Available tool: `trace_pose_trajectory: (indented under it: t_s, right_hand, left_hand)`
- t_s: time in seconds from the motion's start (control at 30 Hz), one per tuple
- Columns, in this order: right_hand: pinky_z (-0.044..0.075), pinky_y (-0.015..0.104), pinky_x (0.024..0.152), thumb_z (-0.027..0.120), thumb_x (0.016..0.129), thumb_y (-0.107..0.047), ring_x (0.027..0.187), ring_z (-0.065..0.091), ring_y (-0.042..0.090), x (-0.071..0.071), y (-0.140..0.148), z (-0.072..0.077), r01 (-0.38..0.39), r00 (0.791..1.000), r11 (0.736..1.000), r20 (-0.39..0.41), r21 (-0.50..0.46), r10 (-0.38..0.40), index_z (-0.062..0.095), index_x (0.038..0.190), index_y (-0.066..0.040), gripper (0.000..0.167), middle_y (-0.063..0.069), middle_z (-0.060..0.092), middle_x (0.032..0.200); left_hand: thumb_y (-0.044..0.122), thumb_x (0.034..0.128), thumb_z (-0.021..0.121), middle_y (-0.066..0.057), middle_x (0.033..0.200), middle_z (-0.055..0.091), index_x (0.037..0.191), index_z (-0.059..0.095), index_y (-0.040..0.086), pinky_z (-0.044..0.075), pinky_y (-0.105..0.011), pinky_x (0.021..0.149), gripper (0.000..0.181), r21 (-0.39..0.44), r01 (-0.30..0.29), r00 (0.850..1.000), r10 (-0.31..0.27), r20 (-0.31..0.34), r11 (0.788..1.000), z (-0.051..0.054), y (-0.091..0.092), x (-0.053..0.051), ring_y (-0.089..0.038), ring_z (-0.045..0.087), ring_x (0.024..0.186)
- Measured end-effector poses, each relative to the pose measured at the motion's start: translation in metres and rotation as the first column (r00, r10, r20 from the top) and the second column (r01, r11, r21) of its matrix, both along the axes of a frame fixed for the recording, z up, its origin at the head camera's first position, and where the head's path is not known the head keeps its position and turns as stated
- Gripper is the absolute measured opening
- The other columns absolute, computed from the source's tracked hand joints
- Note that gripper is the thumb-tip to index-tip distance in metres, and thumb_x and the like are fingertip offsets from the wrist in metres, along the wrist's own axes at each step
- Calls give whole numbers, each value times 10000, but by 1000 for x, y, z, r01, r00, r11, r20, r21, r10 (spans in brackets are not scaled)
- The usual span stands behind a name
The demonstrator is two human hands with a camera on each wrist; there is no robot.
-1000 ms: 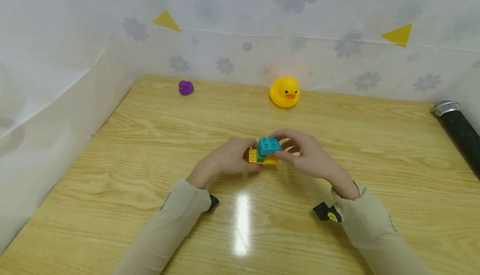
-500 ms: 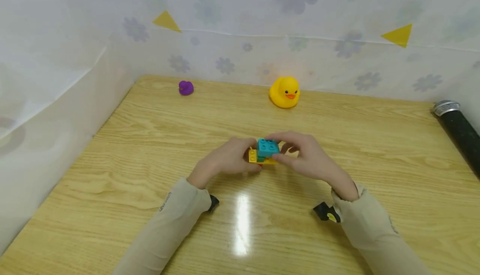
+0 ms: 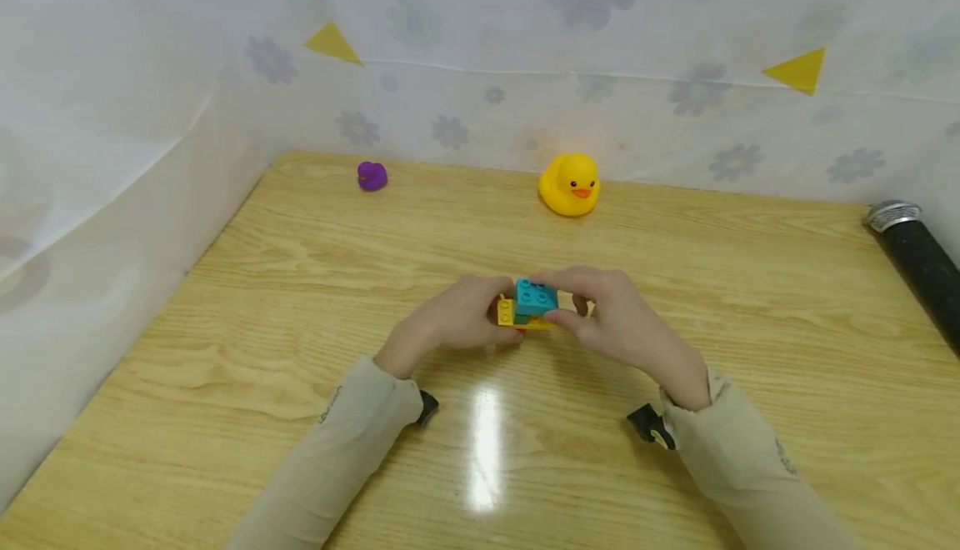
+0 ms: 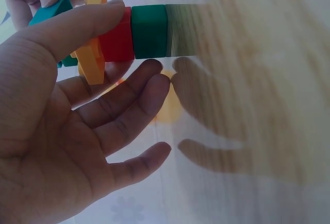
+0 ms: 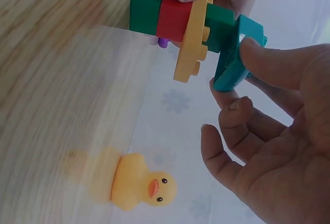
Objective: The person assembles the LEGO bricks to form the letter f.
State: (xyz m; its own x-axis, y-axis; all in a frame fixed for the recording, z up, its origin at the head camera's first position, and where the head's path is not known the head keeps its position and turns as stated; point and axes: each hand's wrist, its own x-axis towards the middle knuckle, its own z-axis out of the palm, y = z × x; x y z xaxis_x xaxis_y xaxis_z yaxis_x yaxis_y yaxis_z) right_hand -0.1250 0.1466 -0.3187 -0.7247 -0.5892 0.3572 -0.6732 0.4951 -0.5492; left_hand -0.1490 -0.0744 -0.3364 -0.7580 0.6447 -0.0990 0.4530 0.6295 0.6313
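Observation:
A stack of toy building bricks stands on the wooden table between both hands. In the right wrist view it runs from a green brick [image 5: 145, 10] on the tabletop to a red brick [image 5: 172, 18], a yellow plate [image 5: 190, 44] and an upper green brick [image 5: 219, 26]. My left hand [image 3: 465, 312] grips the stack at the red brick, thumb on the near side. Between thumb and fingers, my right hand [image 3: 618, 317] pinches a teal brick [image 3: 534, 300]. That brick sits tilted against the upper green brick, with a gap at one side.
Toward the back of the table [image 3: 300, 283] are a yellow rubber duck [image 3: 567, 187] and a small purple duck [image 3: 372, 176]. A black microphone [image 3: 918, 258] lies at the right edge. Flower-patterned white sheeting [image 3: 450, 100] hangs behind.
The right hand has shifted slightly left and down with the teal brick, which has turned a little over the stack. The left hand has kept its place.

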Motion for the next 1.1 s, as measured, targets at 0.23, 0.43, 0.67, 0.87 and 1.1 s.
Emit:
trace_pose_trajectory:
  t_s: [0.23,0.43,0.67,0.87,1.1]
  right_hand:
    - [325,231,490,755,780,36,523,315,60,2,-2,2,-8,998,999,-54,47,10,656,1191,-21,426,111,694,1081]
    - [397,272,528,761,776,26,611,465,142,2,-4,0,-9,999,1000,-54,22,10,655,1177,-15,417,97,693,1046]
    - [529,445,773,766,780,-6,953,657,262,-1,-7,-8,-17,997,998,-76,-63,13,661,1146,-2,380,130,684,1100]
    - [537,454,748,769,785,-8,911,669,221,0,-10,-10,-19,997,995,-82,-95,11,672,1128,2,356,122,692,1081]
    - [548,423,717,774,763,25,897,678,240,2,-10,-6,-15,993,996,-122,-86,4,682,1092,26,342,138,699,1050]
  left_hand:
    - [257,853,740,4,817,587,1094,574,87,432,-230,566,339,9,6,1000,-6,2,1000,-1,-1,-1,-133,513,624]
    - [258,844,750,8,854,595,1065,575,93,429,-232,584,327,0,5,1000,-5,-2,1000,-1,-1,0,-136,509,655]
    - [260,851,743,7,943,623,1113,577,90,456,-254,670,354,-14,10,1000,-10,1,1000,0,-1,1,-138,540,750]
    - [250,852,741,9,1020,638,1164,574,86,462,-257,757,390,-8,19,1000,-19,-1,1000,-1,-1,1,-116,552,831]
    - [263,852,741,8,878,606,1086,576,91,442,-237,616,334,2,23,1000,-23,-8,1000,-2,0,0,-137,518,688]
